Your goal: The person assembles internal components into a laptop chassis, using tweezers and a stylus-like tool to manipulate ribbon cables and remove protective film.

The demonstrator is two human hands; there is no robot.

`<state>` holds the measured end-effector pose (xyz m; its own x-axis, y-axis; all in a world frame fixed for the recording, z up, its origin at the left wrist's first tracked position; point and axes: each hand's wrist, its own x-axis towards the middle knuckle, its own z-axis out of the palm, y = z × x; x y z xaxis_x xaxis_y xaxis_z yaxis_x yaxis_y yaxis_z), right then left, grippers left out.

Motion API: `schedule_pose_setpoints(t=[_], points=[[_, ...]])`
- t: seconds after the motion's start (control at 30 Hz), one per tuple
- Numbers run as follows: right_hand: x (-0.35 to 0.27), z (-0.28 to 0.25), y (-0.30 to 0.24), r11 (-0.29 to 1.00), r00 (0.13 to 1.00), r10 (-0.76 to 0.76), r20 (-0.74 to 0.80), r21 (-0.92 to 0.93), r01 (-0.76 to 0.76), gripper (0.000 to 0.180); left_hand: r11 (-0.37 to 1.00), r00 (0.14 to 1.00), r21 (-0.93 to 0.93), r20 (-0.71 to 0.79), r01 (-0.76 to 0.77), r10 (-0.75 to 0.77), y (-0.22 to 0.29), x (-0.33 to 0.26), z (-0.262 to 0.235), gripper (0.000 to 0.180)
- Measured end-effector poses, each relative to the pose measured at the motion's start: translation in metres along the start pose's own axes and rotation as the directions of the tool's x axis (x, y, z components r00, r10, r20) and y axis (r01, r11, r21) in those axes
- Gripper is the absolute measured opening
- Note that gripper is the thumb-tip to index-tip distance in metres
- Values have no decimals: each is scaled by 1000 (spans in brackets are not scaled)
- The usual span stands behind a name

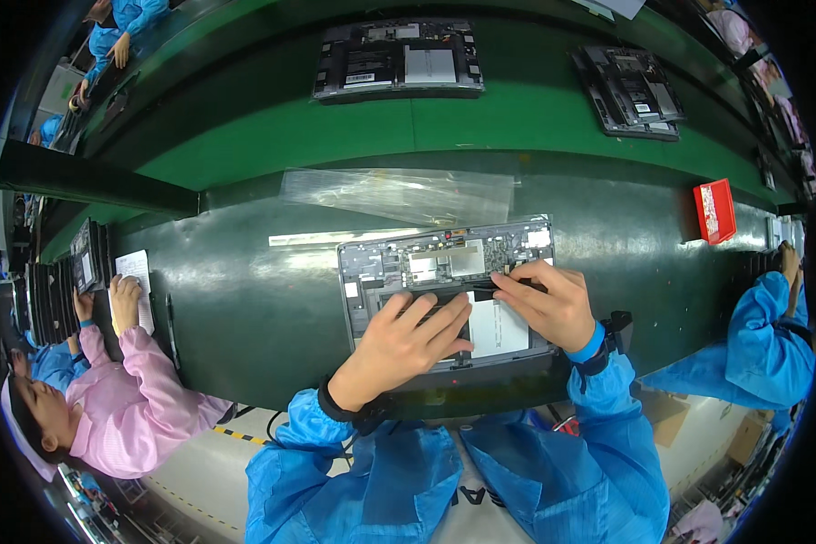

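An opened laptop base (pixel 367 272), dark grey with its inner parts exposed, lies on the bench in front of me, slightly tilted. My left hand (pixel 406 343) rests flat across its middle, fingers spread, over the dark parts beside a white panel (pixel 499 328). My right hand (pixel 555 306) is at the base's right side, thumb and finger pinched close to the circuit board (pixel 467 260). A dark, thin piece shows under the right fingers; its kind is unclear. Part of the base is hidden beneath both hands.
Clear plastic sheets (pixel 399 195) and a white strip (pixel 335 238) lie behind the base. More opened laptop bases (pixel 363 65) sit on the green conveyor (pixel 272 127). A red bin (pixel 716 213) stands at right. A pink-sleeved person (pixel 145 385) works at left; a blue-sleeved person (pixel 762 335) at right.
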<state>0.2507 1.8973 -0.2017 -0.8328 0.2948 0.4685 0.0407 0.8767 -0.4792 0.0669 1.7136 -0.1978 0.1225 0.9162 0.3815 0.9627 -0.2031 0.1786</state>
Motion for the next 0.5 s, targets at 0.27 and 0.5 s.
schedule_pose_setpoints(t=[0.27,0.5], points=[[-1,1,1,998,999,39,22,43,-39,28,1000,1000,-24,-2,0,0,0,-1,2,46],[-1,0,0,995,997,80,20,66,-81,26,999,1000,-38,-15,-8,7,-1,-1,3,48]])
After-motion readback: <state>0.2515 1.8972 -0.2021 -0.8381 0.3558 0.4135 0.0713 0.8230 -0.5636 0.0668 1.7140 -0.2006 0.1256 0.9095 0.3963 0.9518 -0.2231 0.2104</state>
